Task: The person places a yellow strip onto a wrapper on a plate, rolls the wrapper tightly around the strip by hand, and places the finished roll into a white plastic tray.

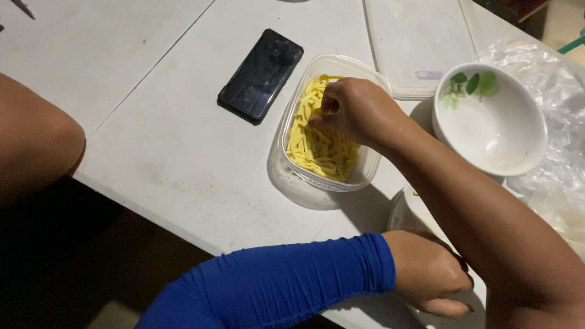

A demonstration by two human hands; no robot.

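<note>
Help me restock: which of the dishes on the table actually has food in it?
The clear plastic tub beside the phone, holding yellow strips. The white bowl is empty.

clear plastic tub point(359, 173), glossy phone point(261, 75), matt table point(177, 158).

The right grip point(356, 109) sits inside the clear tub point(292, 131) of yellow strips point(317, 149), so the tub walls hem it in on all sides low down; only upward is free. Just left of that grip lies a dark phone point(261, 75), flat and low, easy to pass over. Beyond the phone the white worktop point(170, 152) lies bare, the widest free room. Behind the grip a clear lid point(420, 42) lies flat. To its right a white bowl point(493, 131) stands close, with crumpled plastic wrap point(557, 122) past it. The left grip point(429, 274) rests on a white dish point(402, 213) near the worktop's front edge, with the right forearm crossing just above it.
</note>
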